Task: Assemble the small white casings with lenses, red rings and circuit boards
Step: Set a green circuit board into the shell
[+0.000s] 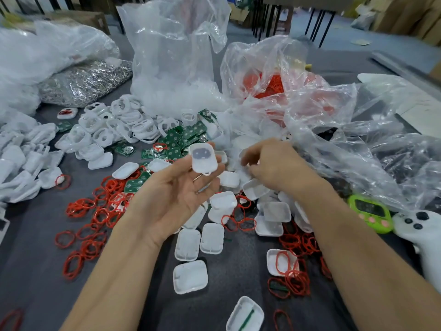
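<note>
My left hand (pixel 176 189) is palm up above the table and holds a small white casing (pixel 203 158) at its fingertips; a dark oval shows through the casing's face. My right hand (pixel 269 163) hovers just right of it, blurred, fingers curled over the pile of clear lenses; whether it pinches anything I cannot tell. White casing halves (pixel 189 277) lie scattered below my hands. Red rings (pixel 95 216) are strewn on the left and red rings (pixel 296 278) on the right. Green circuit boards (pixel 176 139) are heaped behind the held casing.
Clear plastic bags (pixel 176 56) stand at the back, one bag with red rings (pixel 269 84). A foil-grey bag (pixel 83 82) lies far left. White frame parts (pixel 114 125) are piled left of the boards. A green timer (pixel 371 212) and a white controller (pixel 420 225) sit right.
</note>
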{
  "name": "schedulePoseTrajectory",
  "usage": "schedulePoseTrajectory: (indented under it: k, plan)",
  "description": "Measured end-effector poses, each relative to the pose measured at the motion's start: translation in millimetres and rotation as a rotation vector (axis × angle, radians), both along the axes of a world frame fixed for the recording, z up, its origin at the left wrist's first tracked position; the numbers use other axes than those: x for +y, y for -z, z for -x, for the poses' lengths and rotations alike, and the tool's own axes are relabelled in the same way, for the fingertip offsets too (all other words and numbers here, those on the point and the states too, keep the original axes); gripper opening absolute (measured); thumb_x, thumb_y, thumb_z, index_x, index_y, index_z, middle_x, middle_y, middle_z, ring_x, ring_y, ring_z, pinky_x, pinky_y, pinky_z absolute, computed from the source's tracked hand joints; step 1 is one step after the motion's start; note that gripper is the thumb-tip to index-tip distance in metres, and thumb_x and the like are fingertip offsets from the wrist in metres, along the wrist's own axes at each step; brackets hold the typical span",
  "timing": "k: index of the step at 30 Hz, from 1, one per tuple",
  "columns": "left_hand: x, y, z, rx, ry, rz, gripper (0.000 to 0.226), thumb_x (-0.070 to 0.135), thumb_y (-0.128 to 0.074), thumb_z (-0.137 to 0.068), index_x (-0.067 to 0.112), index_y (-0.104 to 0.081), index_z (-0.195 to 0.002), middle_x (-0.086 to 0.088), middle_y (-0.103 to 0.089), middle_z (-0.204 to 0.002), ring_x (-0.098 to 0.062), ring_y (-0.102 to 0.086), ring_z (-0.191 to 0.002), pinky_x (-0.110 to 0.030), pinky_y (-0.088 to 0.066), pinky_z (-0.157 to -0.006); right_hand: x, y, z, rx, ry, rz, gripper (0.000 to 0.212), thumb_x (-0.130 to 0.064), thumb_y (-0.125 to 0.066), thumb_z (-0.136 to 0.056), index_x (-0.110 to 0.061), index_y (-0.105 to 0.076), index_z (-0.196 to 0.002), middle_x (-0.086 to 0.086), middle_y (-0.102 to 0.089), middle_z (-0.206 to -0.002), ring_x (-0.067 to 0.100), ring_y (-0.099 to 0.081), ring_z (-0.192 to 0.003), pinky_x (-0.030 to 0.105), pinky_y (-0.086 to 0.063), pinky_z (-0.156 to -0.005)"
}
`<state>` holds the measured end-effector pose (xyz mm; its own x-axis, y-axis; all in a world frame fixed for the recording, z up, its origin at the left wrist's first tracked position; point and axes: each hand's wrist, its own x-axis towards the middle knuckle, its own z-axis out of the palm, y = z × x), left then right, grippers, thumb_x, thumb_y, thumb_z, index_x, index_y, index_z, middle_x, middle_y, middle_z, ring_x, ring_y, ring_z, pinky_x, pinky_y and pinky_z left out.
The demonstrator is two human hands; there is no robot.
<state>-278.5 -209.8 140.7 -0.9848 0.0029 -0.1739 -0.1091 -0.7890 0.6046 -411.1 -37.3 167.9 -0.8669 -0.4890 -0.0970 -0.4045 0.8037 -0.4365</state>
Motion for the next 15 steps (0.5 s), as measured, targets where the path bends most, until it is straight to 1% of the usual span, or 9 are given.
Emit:
schedulePoseTrajectory:
  k: [2,3,5,6,8,10,12,14,15]
  plan:
    - [-7,-1,0,-0.003,-0.037,-0.028,0.034,0.021,-0.054,-0.094,0.009,-0.078,-0.114,-0.012,-0.075,-0.112,-0.023,-0.074,-0.101,-0.033,-0.061,-0.084,-8,1,-1,0.105,-0.002,-0.163,0.022,-0.009,-0.066,-0.089,-0.028,-0.077,-0.089,-0.002,-0.075,-0.100,0.019,-0.069,-0.088,0.031,-0.059,-0.082]
    - [-11,-1,0,-0.006,-0.056,-0.034,0.034,0.021,-0.055,-0.094,0.009,-0.078,-0.115,-0.012,-0.075,-0.112,-0.023,-0.074,-0.100,-0.033,-0.061,-0.084,-10,0,-2,0.176,0.036,-0.208,0.021,-0.009,-0.065,-0.088,-0.026,-0.077,-0.089,0.001,-0.075,-0.097,0.022,-0.069,-0.085,0.033,-0.059,-0.079]
    - [-17,0,-1,-0.002,-0.076,-0.037,0.035,0.021,-0.056,-0.094,0.009,-0.076,-0.120,-0.011,-0.075,-0.111,-0.022,-0.074,-0.100,-0.032,-0.061,-0.084,-15,-4,-5,0.264,0.103,-0.136,0.024,-0.006,-0.065,-0.085,-0.026,-0.078,-0.086,0.001,-0.075,-0.089,0.021,-0.063,-0.075,0.028,-0.051,-0.070]
    - [-19,1,-1,0.001,-0.083,-0.038,0.036,0.021,-0.056,-0.094,0.010,-0.075,-0.123,-0.011,-0.074,-0.111,-0.022,-0.073,-0.100,-0.032,-0.061,-0.084,-20,-6,-7,0.264,0.109,-0.046,0.026,-0.004,-0.065,-0.083,-0.027,-0.078,-0.083,-0.001,-0.075,-0.085,0.019,-0.061,-0.073,0.026,-0.048,-0.070]
    - [-21,1,-1,-0.001,-0.102,-0.036,0.036,0.021,-0.058,-0.093,0.013,-0.075,-0.124,-0.011,-0.074,-0.109,-0.022,-0.074,-0.097,-0.031,-0.061,-0.082,-39,-12,-10,0.201,0.059,0.102,0.029,-0.003,-0.064,-0.084,-0.028,-0.080,-0.084,-0.001,-0.077,-0.086,0.018,-0.065,-0.077,0.025,-0.052,-0.075]
    - [-22,2,0,-0.011,-0.127,-0.030,0.036,0.022,-0.061,-0.089,0.015,-0.077,-0.121,-0.011,-0.075,-0.107,-0.021,-0.074,-0.092,-0.030,-0.061,-0.080,-64,-15,-7,0.150,-0.007,0.144,0.027,-0.006,-0.064,-0.087,-0.025,-0.082,-0.090,0.000,-0.079,-0.092,0.018,-0.070,-0.086,0.022,-0.053,-0.080]
    - [-23,2,1,-0.013,-0.139,-0.042,0.037,0.022,-0.063,-0.084,0.015,-0.078,-0.118,-0.011,-0.075,-0.106,-0.021,-0.074,-0.089,-0.029,-0.061,-0.079,-90,-13,1,0.121,-0.055,0.111,0.025,-0.007,-0.063,-0.089,-0.022,-0.082,-0.096,0.004,-0.079,-0.099,0.021,-0.071,-0.092,0.023,-0.054,-0.085]
    - [-25,3,2,-0.002,-0.146,-0.057,0.038,0.021,-0.063,-0.085,0.014,-0.077,-0.119,-0.012,-0.074,-0.108,-0.021,-0.074,-0.089,-0.029,-0.061,-0.079,-109,-5,10,0.094,-0.099,-0.007,0.020,-0.011,-0.065,-0.091,-0.016,-0.080,-0.102,0.008,-0.077,-0.105,0.026,-0.069,-0.097,0.033,-0.057,-0.091]
    - [-26,4,1,0.005,-0.149,-0.065,0.038,0.020,-0.062,-0.086,0.013,-0.076,-0.121,-0.014,-0.074,-0.110,-0.022,-0.074,-0.090,-0.030,-0.060,-0.080,-117,-1,12,0.095,-0.118,-0.077,0.017,-0.013,-0.066,-0.091,-0.015,-0.078,-0.103,0.009,-0.075,-0.106,0.028,-0.068,-0.098,0.036,-0.058,-0.090]
